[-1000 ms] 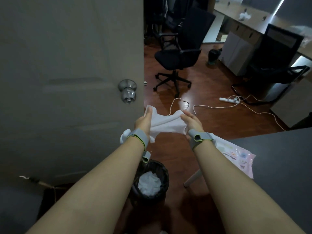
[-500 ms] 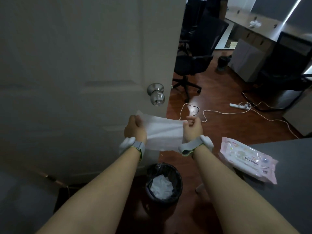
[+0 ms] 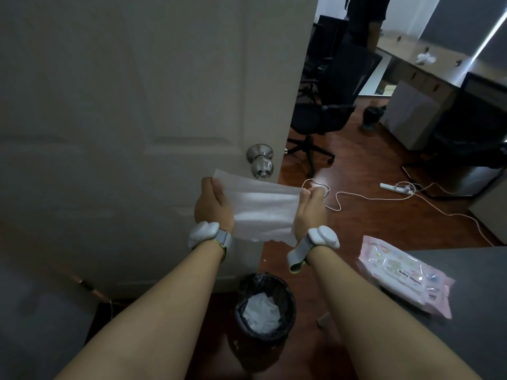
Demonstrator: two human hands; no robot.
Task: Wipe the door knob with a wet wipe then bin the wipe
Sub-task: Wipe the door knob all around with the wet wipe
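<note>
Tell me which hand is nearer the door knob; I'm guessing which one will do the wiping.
Left. The left hand grips the wet wipe just below and left of the door knob; the right hand holds the opposite edge, farther off to the knob's lower right.

Dark reddish wood floor (image 3: 365, 215) here. A small black-lined bin (image 3: 265, 308) sits on it just below the door, with crumpled white wipes inside. Further back there's a white power strip (image 3: 395, 187) with its cord trailing across the boards, plus a black office chair (image 3: 326, 116). A grey counter (image 3: 466, 311) on the right carries a pink baby wipes pack (image 3: 406, 272) at its near corner.
</note>
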